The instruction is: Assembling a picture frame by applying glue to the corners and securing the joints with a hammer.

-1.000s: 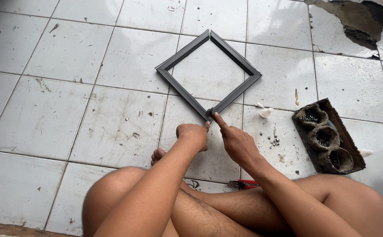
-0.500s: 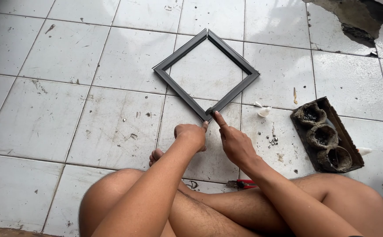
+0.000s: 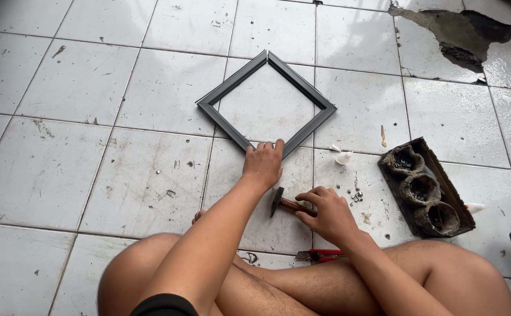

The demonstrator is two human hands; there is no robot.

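Hands at a frame corner and a hammer on a tiled floor

Floor (image 3: 62,175) of large white tiles fills the view, scuffed and speckled, with dark grout lines. At the upper right a patch of broken tile (image 3: 451,32) shows grey, rough material beneath. The person sits on the tiles with bare legs crossed at the bottom of the view, both forearms reaching forward.

Lying flat on the tiles ahead of the knees is a square dark grey frame (image 3: 232,88), turned so that it reads as a diamond, one corner pointing at the person. To the right, well apart from the frame, sits a dark rectangular tray (image 3: 443,181) holding three round, crusted cups in a row.

The left hand (image 3: 263,165) rests on the near corner of the frame, palm down, fingers held close together and laid over the joint where the two bars meet. The right hand (image 3: 327,212) is lower and to the right, on the floor, its fingers curled around the wooden handle of a small hammer (image 3: 280,201); the dark head lies on the tile just below the left wrist.

Red-handled pliers (image 3: 320,255) lie near the right forearm, against the leg. A few small metal bits (image 3: 356,195) are scattered between the right hand and the tray, and a small white scrap (image 3: 343,157) lies just right of the frame's near corner.
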